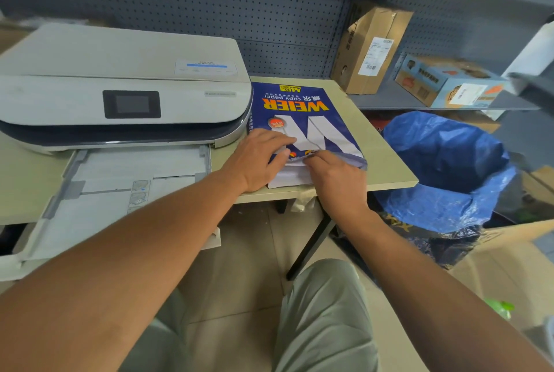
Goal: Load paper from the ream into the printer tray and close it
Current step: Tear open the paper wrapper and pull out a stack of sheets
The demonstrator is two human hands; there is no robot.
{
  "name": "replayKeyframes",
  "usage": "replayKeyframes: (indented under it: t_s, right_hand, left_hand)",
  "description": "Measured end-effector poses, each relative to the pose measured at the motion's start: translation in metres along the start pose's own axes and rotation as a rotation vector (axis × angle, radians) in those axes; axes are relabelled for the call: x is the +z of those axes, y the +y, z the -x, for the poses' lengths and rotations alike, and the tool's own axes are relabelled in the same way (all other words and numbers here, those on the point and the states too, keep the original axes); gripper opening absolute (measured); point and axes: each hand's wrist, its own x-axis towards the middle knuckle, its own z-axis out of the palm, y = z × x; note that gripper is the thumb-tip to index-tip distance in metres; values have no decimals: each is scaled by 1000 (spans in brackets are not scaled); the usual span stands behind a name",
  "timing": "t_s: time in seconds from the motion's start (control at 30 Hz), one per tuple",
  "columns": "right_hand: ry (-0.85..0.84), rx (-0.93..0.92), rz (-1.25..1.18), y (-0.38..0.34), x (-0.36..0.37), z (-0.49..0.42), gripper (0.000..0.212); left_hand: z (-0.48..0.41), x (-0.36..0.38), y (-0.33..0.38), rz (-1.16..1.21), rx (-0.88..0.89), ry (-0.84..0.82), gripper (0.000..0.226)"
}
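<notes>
A blue ream of copy paper [302, 115] lies on the table right of the white printer [120, 86]. Its near end is open and white sheets [286, 179] stick out toward me. My left hand [257, 158] rests flat on the ream's near left corner, fingers spread over the wrapper. At the open end, my right hand [332, 175] pinches the torn wrapper edge above the sheets. The printer's paper tray [126, 182] is pulled out toward me over the table edge, with no paper stack visible in it.
A bin lined with a blue bag [446, 167] stands right of the pale table [386, 167]. Cardboard boxes [371, 47] sit on a grey shelf behind. More cardboard [509, 263] lies on the floor at right. My knees are below the table edge.
</notes>
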Motion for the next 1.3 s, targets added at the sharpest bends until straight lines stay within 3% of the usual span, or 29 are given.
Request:
replayKeyframes:
  t_s: [0.23, 0.67, 0.93, 1.1, 1.3]
  right_hand:
    - [62, 90, -29, -3, -10, 14, 29]
    - [59, 200, -182, -13, -20, 18, 28]
    - [209, 239, -357, -20, -16, 29, 18]
    - [183, 270, -325, -26, -9, 41, 20]
    - [344, 271, -448, -23, -18, 62, 15]
  left_hand:
    - [11, -7, 24, -58, -33, -73, 69]
    - [40, -33, 12, -99, 118, -155, 53]
    - [36, -25, 9, -204, 189, -165, 72]
    - [36, -23, 7, -206, 153, -168, 78]
    - [33, -27, 8, -198, 161, -221, 80]
